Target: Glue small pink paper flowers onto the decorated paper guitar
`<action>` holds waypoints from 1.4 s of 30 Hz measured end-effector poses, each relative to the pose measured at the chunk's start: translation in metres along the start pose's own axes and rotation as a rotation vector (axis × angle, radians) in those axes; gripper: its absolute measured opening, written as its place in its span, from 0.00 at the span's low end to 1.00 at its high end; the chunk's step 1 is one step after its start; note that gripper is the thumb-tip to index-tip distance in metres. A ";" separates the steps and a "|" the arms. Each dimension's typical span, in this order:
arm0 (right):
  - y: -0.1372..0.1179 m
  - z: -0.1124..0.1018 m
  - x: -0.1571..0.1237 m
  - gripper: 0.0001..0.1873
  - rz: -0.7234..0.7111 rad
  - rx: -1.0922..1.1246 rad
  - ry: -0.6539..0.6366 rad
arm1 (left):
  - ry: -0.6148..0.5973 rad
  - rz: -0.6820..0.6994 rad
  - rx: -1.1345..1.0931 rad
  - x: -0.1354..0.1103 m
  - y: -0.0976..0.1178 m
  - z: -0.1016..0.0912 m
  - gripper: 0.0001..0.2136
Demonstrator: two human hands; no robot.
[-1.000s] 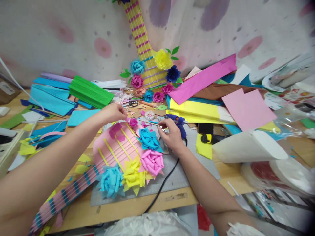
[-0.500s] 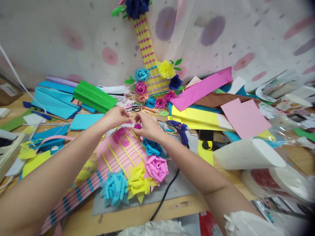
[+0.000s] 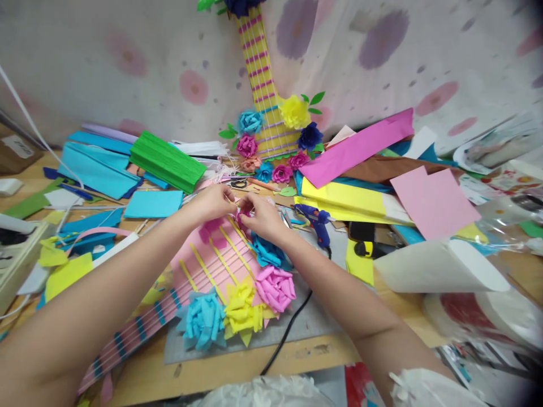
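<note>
A pink paper guitar [image 3: 212, 260] lies on a grey mat [image 3: 297, 316] in front of me, with yellow strips across it and blue, yellow and pink paper flowers [image 3: 241, 302] along its lower edge. My left hand [image 3: 216, 200] and my right hand [image 3: 261, 217] meet at its far edge. Both pinch a small magenta paper flower [image 3: 244, 216], which their fingers largely hide. A blue glue gun [image 3: 316, 220] lies just right of my right hand, its black cord running toward me.
A yellow paper guitar with flowers [image 3: 271, 113] leans on the spotted backdrop. Green crepe paper [image 3: 167, 161] and blue sheets [image 3: 97, 167] lie at the left; magenta, yellow and pink sheets [image 3: 432, 198] at the right. White curled paper [image 3: 441, 265] sits near the right edge.
My right hand left the glue gun and moved left to meet my left hand on the small magenta flower. The view shifted slightly.
</note>
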State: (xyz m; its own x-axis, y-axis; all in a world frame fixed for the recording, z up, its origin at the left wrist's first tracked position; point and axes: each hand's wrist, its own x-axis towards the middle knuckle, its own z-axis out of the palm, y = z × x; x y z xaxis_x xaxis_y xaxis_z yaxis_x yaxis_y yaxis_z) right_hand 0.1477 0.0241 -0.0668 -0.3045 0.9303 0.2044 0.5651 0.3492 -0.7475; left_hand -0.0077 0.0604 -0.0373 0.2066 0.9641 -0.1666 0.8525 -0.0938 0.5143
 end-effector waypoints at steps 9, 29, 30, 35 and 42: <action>0.003 0.001 0.001 0.09 -0.004 -0.001 0.002 | -0.072 -0.018 0.082 -0.003 0.006 0.002 0.15; 0.002 0.002 0.000 0.08 -0.013 0.026 0.014 | -0.074 -0.040 0.044 0.008 0.003 -0.003 0.16; 0.002 0.002 0.000 0.08 -0.018 0.023 0.018 | -0.094 -0.050 0.034 0.009 0.003 -0.002 0.15; 0.003 0.003 0.000 0.07 -0.024 -0.010 0.025 | -0.191 -0.099 -0.032 0.012 0.006 0.000 0.10; 0.004 0.003 0.001 0.08 -0.028 -0.006 0.029 | -0.210 -0.068 -0.084 0.012 0.003 0.003 0.08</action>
State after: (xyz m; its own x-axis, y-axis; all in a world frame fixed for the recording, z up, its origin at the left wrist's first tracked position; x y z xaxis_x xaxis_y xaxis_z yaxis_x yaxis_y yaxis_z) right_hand 0.1472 0.0261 -0.0713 -0.2977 0.9229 0.2440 0.5611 0.3760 -0.7374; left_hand -0.0014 0.0709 -0.0409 0.2533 0.8939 -0.3699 0.8264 -0.0012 0.5630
